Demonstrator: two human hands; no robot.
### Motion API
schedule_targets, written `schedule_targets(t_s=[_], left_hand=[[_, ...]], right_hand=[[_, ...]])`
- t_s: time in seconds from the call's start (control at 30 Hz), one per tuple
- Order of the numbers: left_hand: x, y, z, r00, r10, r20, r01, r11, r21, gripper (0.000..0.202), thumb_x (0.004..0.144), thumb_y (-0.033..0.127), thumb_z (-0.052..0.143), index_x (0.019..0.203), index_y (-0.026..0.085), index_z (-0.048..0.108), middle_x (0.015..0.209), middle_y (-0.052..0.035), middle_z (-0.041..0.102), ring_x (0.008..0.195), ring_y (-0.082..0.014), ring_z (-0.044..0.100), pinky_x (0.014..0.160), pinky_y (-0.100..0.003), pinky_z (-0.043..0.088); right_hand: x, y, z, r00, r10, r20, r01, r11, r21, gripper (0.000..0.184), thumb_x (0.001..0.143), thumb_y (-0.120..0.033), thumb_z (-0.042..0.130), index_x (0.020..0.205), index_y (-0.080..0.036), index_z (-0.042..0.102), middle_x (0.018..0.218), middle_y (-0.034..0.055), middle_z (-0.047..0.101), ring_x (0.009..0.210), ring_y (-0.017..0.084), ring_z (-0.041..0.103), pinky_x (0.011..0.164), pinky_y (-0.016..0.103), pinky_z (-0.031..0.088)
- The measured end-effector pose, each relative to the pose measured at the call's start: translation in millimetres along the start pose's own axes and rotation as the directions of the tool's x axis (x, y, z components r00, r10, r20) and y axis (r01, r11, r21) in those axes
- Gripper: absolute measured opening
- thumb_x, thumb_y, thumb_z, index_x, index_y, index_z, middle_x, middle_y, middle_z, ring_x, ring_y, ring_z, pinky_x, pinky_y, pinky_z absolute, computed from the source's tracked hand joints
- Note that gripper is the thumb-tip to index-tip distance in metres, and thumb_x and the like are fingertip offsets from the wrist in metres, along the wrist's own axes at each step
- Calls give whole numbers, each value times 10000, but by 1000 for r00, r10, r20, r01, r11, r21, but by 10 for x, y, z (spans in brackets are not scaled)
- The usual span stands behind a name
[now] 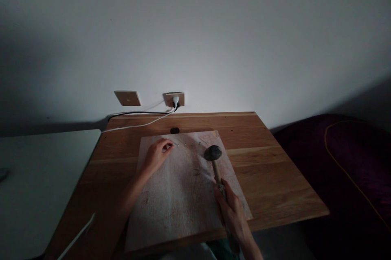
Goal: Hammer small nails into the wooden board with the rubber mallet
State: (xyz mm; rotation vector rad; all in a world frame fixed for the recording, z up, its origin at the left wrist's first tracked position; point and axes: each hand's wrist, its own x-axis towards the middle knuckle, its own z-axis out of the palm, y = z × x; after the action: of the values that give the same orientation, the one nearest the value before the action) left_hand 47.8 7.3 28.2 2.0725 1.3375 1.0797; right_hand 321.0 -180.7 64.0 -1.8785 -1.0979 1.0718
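Observation:
My right hand [230,205] grips the handle of a mallet [213,153] with a rounded dark head, held over the right side of a pale, worn board [165,207]. Near the board's far edge, the thumb and forefinger of my left hand [157,153] are pinched together at a small nail [176,145]; exactly where the fingertips meet it is hard to see. Several more nails [192,143] run in a row to the right of that hand. A few loose nails [197,171] lie mid-board, left of the mallet's handle.
Under the board is a wooden table [269,174], its back edge against a wall. A white cable [143,125] and a black cable run from a wall socket [180,99]. To the left is a white surface [33,186]; dark purple fabric [345,162] is on the right.

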Motion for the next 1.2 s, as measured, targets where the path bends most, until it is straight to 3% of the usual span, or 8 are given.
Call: schedule_targets(t_s=[0.2, 0.4, 0.6, 0.8, 0.93, 1.07, 1.2], left_hand=[[8, -86, 35, 1000, 13, -2, -13, 999, -39, 92, 959, 216, 659, 948, 224, 750, 891, -12, 752, 749, -147, 691, 733, -258, 562], [-14, -125, 62, 999, -5, -38, 3, 999, -49, 181, 918, 195, 695, 1094, 224, 725, 955, -23, 748, 762, -154, 685, 751, -282, 563], [-6, -115, 46, 999, -7, -53, 4, 999, -50, 32, 919, 197, 706, 889, 207, 701, 858, -10, 696, 764, -160, 668, 737, -279, 540], [-22, -76, 19, 1000, 17, -3, -17, 999, -31, 66, 932, 179, 680, 969, 215, 723, 918, -29, 698, 860, -187, 681, 809, -308, 541], [-7, -45, 4, 998, -47, -34, 47, 999, -14, 81, 880, 213, 752, 948, 213, 708, 953, -29, 674, 835, -188, 658, 779, -306, 539], [-12, -47, 1, 998, -59, 10, 60, 996, -59, 48, 922, 199, 676, 879, 204, 697, 926, -33, 664, 837, -191, 657, 771, -311, 534], [-50, -71, 26, 999, -44, -14, 44, 999, -29, 125, 920, 263, 672, 1035, 219, 692, 1013, -45, 646, 911, -216, 655, 828, -348, 547]], right_hand=[[20, 42, -7, 1000, -5, 19, 5, 1000, -31, 884, 872, -862, 480, 1340, -136, 669, 532, -39, 544, 462, 175, 533, 474, 259, 444], [9, 9, -2, 1000, 12, 29, -12, 1000, -20, 882, 889, -821, 491, 1375, -97, 625, 493, -76, 466, 425, 160, 477, 407, 246, 366], [-10, -46, 15, 995, 21, 103, -25, 999, 42, 872, 894, -805, 534, 1411, -105, 593, 521, -69, 479, 440, 149, 476, 400, 235, 361], [82, -251, 261, 964, -50, 263, 11, 989, 148, 753, 974, -703, 524, 1465, -133, 500, 536, -122, 398, 388, 96, 381, 352, 182, 305], [208, -402, 442, 945, -126, 302, 78, 983, 165, 658, 998, -631, 538, 1458, -161, 512, 641, -90, 487, 397, 80, 429, 340, 175, 336], [282, -543, 561, 929, -161, 333, 117, 982, 146, 633, 1013, -591, 529, 1473, -157, 506, 623, -90, 487, 409, 86, 448, 345, 170, 350], [312, -673, 661, 916, -166, 366, 123, 983, 136, 624, 1022, -577, 500, 1482, -155, 489, 604, -94, 483, 393, 92, 464, 338, 169, 351]])
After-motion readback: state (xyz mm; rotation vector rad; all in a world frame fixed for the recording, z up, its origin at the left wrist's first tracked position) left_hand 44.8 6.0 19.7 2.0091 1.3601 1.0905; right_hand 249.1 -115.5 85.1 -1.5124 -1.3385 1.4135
